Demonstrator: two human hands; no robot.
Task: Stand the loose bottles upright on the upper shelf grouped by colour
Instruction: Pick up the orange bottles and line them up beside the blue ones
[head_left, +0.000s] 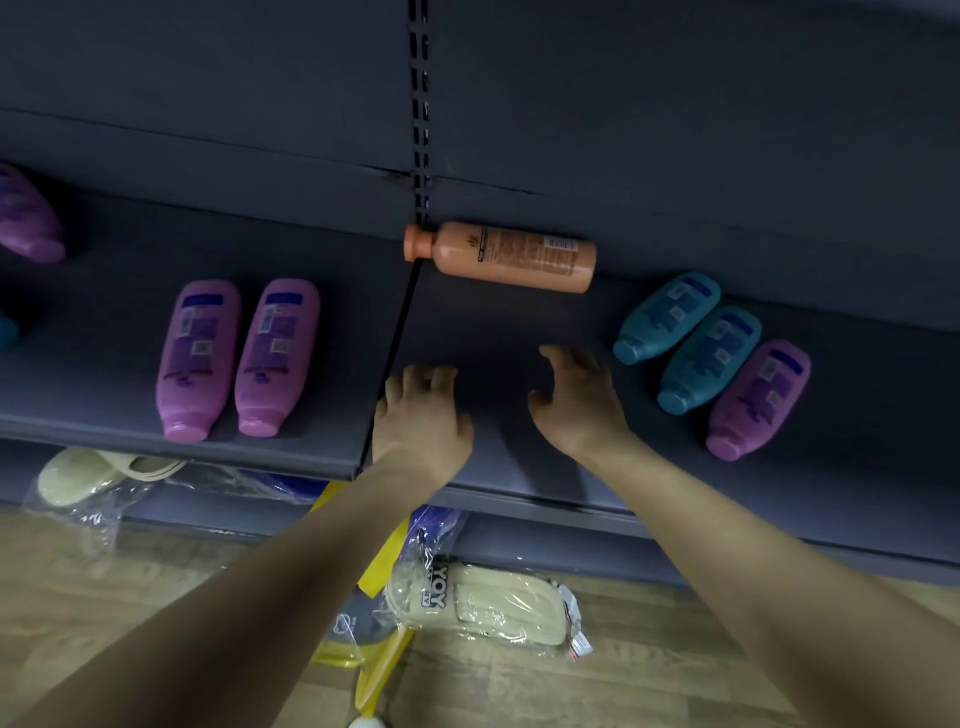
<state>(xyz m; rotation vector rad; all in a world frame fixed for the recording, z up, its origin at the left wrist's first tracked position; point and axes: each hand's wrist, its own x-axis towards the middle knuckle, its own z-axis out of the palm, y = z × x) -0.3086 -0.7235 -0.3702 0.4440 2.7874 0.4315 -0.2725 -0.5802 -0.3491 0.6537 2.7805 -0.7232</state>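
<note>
An orange bottle (511, 255) lies on its side against the back panel of the dark grey shelf (467, 322). Two pink bottles (200, 358) (278, 356) lie side by side on the left. On the right lie two teal bottles (667, 316) (710, 358) and a purple bottle (759, 399). Another purple bottle (26, 215) sits at the far left edge. My left hand (421, 415) and my right hand (576, 400) hover over the bare middle of the shelf, fingers loosely curled, holding nothing.
Below the shelf, slippers in clear plastic bags (478, 603) (98, 475) and a yellow item (382, 649) lie on the wooden floor (130, 597). A slotted upright (420, 104) runs up the back panel. A teal object (6, 330) peeks in at the left edge.
</note>
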